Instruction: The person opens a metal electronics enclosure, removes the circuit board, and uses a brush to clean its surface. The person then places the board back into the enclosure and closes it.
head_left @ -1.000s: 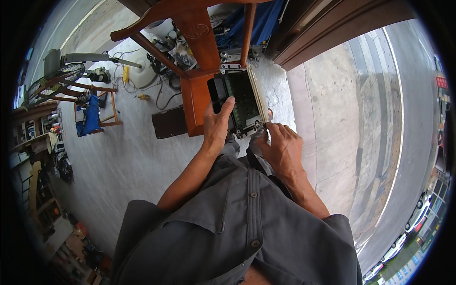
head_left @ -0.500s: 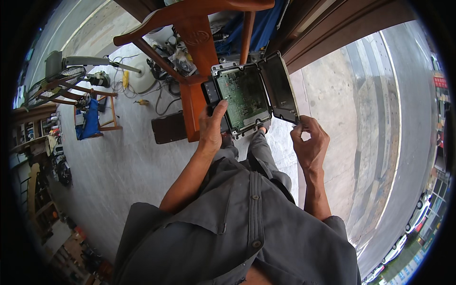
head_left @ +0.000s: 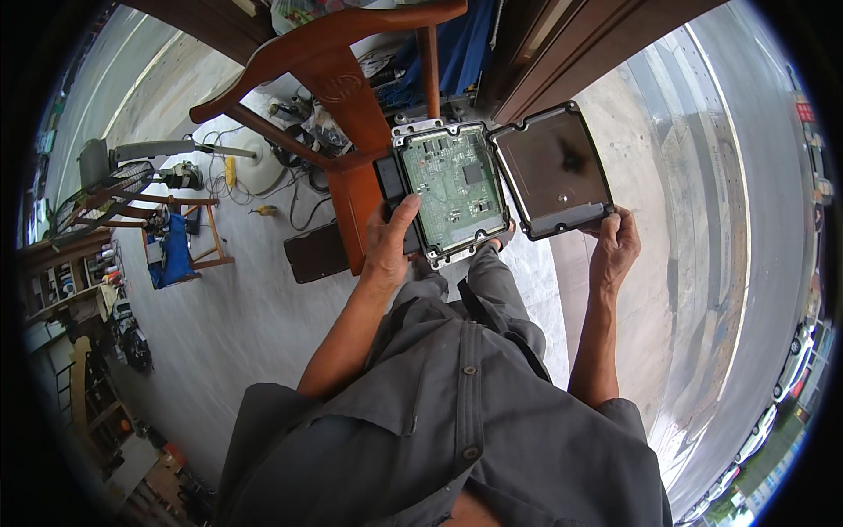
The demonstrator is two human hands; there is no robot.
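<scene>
My left hand (head_left: 391,244) grips an electronic control unit (head_left: 457,186) by its left side, thumb on the edge of the frame. A green circuit board with chips lies bare inside its metal housing, and a black connector block (head_left: 391,180) juts from the left. In my right hand (head_left: 616,249) is the unit's flat cover (head_left: 551,171), pinched at its lower right corner. The cover's brown, shiny inner face is turned up, with a dark smudge on it. Its left edge lies close beside the housing; whether they touch I cannot tell.
A wooden chair (head_left: 351,101) stands just beyond the unit, a dark flat panel (head_left: 317,255) on the floor beside it. Cables and a fan (head_left: 110,189) are at the left, near a small stool with blue cloth (head_left: 176,250). Shelves line the far left; a road runs at right.
My right hand has moved right and swung the cover from tilted up to nearly flat, so its inner face shows. The housing stays in my left hand, its board now more squarely in view.
</scene>
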